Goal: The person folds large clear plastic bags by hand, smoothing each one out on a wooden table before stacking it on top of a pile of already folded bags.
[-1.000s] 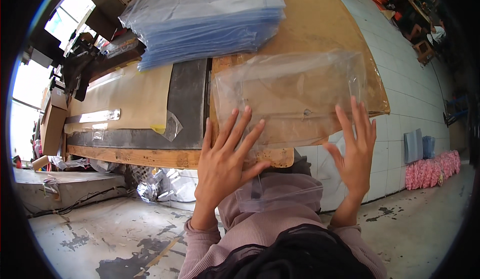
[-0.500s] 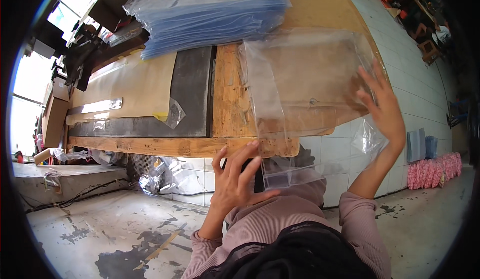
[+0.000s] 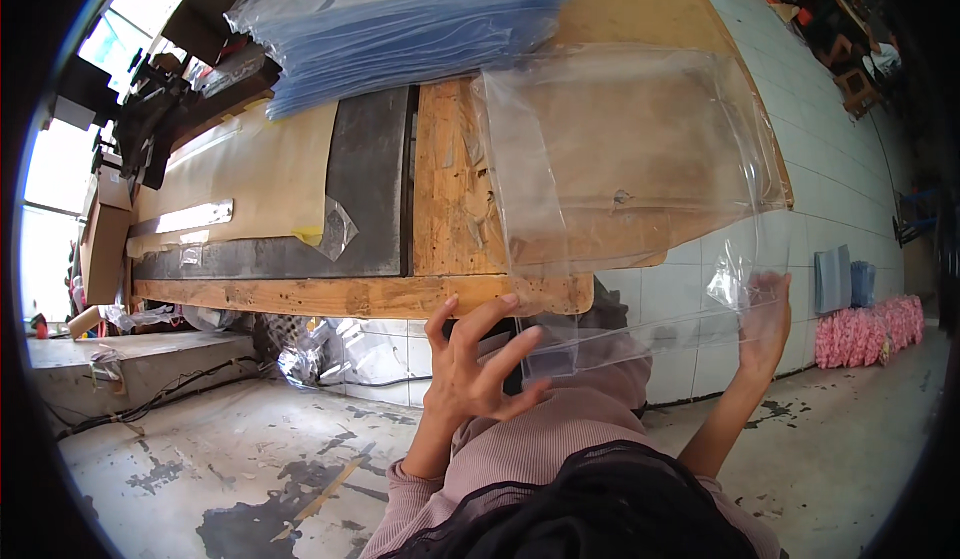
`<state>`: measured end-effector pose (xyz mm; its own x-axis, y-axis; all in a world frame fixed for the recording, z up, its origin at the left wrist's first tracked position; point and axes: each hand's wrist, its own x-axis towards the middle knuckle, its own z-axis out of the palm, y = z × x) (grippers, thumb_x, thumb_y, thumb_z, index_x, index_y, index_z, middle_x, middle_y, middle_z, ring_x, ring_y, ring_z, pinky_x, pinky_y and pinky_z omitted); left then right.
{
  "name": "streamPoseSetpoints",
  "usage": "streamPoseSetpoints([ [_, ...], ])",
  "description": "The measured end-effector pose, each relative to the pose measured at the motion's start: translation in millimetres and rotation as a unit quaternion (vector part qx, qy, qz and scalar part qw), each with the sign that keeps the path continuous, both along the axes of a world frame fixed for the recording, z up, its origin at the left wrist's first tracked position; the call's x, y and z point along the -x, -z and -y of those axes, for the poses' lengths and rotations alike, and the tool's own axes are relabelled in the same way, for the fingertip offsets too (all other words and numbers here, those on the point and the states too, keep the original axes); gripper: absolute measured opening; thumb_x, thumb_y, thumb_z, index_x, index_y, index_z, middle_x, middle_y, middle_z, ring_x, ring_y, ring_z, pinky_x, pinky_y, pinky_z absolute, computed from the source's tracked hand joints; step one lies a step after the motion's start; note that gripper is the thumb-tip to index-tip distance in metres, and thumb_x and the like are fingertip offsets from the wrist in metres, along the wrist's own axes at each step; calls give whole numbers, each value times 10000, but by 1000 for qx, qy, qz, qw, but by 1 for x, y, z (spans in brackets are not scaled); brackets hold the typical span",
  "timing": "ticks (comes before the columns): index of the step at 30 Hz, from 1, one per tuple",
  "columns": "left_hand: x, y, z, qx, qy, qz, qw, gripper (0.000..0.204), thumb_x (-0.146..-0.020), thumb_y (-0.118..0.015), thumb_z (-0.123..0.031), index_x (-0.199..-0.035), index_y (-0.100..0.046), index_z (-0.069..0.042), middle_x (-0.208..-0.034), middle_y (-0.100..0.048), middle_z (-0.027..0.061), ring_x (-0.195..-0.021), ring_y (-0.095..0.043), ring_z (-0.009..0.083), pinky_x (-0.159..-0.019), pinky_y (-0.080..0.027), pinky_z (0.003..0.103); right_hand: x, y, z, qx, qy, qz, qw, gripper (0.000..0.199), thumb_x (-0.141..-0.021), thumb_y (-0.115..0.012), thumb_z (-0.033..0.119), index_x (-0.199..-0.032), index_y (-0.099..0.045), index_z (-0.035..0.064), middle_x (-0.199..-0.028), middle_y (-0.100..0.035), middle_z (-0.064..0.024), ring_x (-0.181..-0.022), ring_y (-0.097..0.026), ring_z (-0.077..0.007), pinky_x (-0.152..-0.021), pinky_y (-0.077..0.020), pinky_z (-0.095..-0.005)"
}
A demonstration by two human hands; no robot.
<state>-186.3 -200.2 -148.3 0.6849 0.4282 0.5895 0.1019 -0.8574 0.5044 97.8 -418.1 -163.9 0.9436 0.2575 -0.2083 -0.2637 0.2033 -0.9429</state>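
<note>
A large clear plastic bag (image 3: 650, 129) lies over the right end of the wooden table, its near part hanging past the front edge toward me. My left hand (image 3: 478, 364) is at the bag's near left corner, fingers spread and bent, with fingertips by the table edge. My right hand (image 3: 765, 324) is at the bag's near right side, fingers stretched upward and partly veiled by the clear film. Beyond the bag, a thick stack of bluish clear plastic bags (image 3: 420, 49) rests on the table.
Left of the bag, a dark plate (image 3: 370, 179) carries a brown sheet (image 3: 260, 179) on the wooden table (image 3: 350, 297). Dark machinery (image 3: 150, 109) stands at far left. Pink bundles (image 3: 870, 337) and blue-grey packs (image 3: 832, 279) sit by the tiled wall at right.
My right hand has moved from the bag's far right side down toward me to its near right side. My left hand stays near the same corner, its fingers slightly shifted.
</note>
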Motion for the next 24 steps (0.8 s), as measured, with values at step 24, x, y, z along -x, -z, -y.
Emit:
streamPoseSetpoints([
  [24, -86, -31, 20, 43, 107, 99, 988, 324, -550, -648, -10, -871, -664, -54, -909, -641, 47, -944, -542, 258, -900, -412, 416, 81, -80, -50, 287, -167, 680, 654, 247, -681, -610, -93, -916, -626, -22, -931, -603, -98, -748, -581, -227, -608, -500, -293],
])
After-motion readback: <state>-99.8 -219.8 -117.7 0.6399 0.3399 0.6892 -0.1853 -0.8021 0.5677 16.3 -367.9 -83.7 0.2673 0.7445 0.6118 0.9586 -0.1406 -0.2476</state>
